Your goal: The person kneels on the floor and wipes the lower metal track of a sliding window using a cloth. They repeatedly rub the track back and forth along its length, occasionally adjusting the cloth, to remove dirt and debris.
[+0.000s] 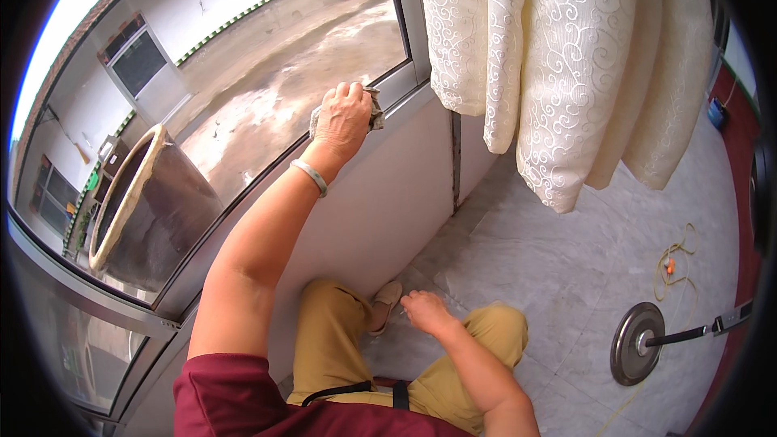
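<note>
My left hand [343, 120] is closed around a crumpled grey-green cloth [374, 110], pressed against the lower right part of the metal window frame [398, 83]. The cloth shows at both sides of the hand; the rest is hidden under the fingers. Just above it is the window pane [275, 73]. On that forearm sits a pale bangle [310, 177]. My right hand [427, 311] hovers low between my knees with its fingers curled in, and nothing shows in it.
Cream patterned curtains [575, 73] hang at the upper right. A barbell with a dark weight plate [637, 344] stands on the grey tiled floor [518, 251], near a yellow cord [688, 252]. Outside the glass stands a large pot [166, 210]. A white wall panel [380, 194] runs below the window.
</note>
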